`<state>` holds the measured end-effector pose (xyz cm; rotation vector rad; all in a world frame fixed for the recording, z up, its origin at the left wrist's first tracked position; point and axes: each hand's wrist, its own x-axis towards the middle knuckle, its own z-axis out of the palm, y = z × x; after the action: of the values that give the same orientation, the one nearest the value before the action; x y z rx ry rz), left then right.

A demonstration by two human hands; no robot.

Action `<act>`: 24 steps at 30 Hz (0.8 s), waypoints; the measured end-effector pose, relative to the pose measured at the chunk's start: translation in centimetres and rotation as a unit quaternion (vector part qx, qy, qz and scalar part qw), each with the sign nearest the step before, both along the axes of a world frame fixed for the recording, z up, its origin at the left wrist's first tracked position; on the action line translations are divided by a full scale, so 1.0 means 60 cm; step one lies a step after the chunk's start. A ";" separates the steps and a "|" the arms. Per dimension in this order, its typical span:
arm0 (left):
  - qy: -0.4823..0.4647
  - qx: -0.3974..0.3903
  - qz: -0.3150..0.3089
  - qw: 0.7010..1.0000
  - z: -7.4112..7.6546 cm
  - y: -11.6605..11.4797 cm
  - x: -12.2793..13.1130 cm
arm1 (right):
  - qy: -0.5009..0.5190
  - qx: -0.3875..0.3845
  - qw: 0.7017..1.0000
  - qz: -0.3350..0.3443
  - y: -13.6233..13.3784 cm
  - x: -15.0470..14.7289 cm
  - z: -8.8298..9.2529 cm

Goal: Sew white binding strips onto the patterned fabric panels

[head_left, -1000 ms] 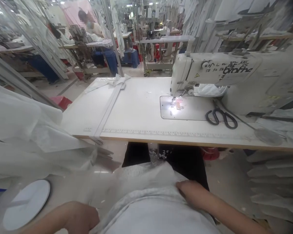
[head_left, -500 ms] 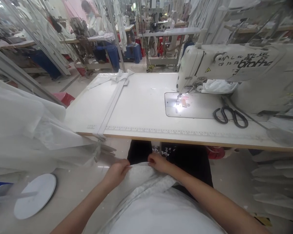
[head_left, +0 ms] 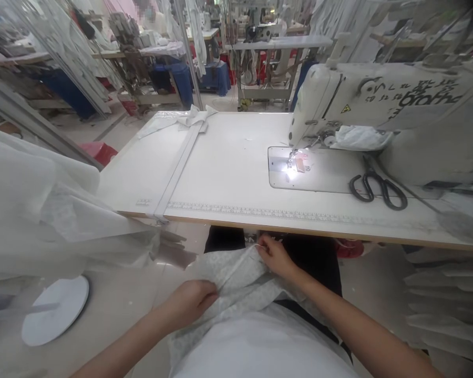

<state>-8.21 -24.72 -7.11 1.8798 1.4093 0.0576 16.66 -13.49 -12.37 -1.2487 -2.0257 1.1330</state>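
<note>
A pale grey, faintly patterned piece of fabric (head_left: 244, 273) lies across my lap, below the front edge of the sewing table (head_left: 228, 173). My left hand (head_left: 195, 299) is closed on its near left part, fingers pinching a fold. Farther out, my right hand (head_left: 274, 252) pinches the fabric's upper right edge, close to the table's underside. Between the hands the cloth is creased and slopes toward me. Its lower part runs over my front, and some of it is hidden by my forearms.
A sewing machine (head_left: 370, 105) with its lamp lit stands at the right of the table. Black-handled scissors (head_left: 378, 189) lie by its base. A pale strip (head_left: 181, 163) crosses the tabletop at left. White cloth (head_left: 63, 205) hangs at left, above a round white disc (head_left: 57, 311).
My left hand has moved down toward me along the fabric, and my right hand slightly up and right. More of the cloth's patterned face is spread between them.
</note>
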 end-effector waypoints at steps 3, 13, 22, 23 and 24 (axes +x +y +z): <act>-0.041 0.057 0.158 0.985 -0.027 0.037 -0.001 | 0.017 -0.012 0.998 0.054 -0.011 -0.001 0.012; -0.047 0.034 0.112 0.992 -0.008 0.102 -0.030 | 0.001 -0.110 0.978 0.177 -0.013 0.000 0.060; -0.022 -0.006 0.045 0.999 0.103 0.114 0.008 | 0.076 -0.270 0.900 0.333 0.024 -0.048 0.137; -0.012 0.003 0.064 0.998 0.114 0.116 -0.005 | 0.096 -0.285 0.895 0.328 0.025 -0.036 0.147; -0.005 0.019 0.079 0.997 0.129 0.123 -0.018 | 0.123 -0.298 0.892 0.318 0.027 -0.025 0.158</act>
<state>-9.32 -17.36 0.61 1.7922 1.5580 0.1712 15.15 -11.89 -2.92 -0.5987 -1.9983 2.2260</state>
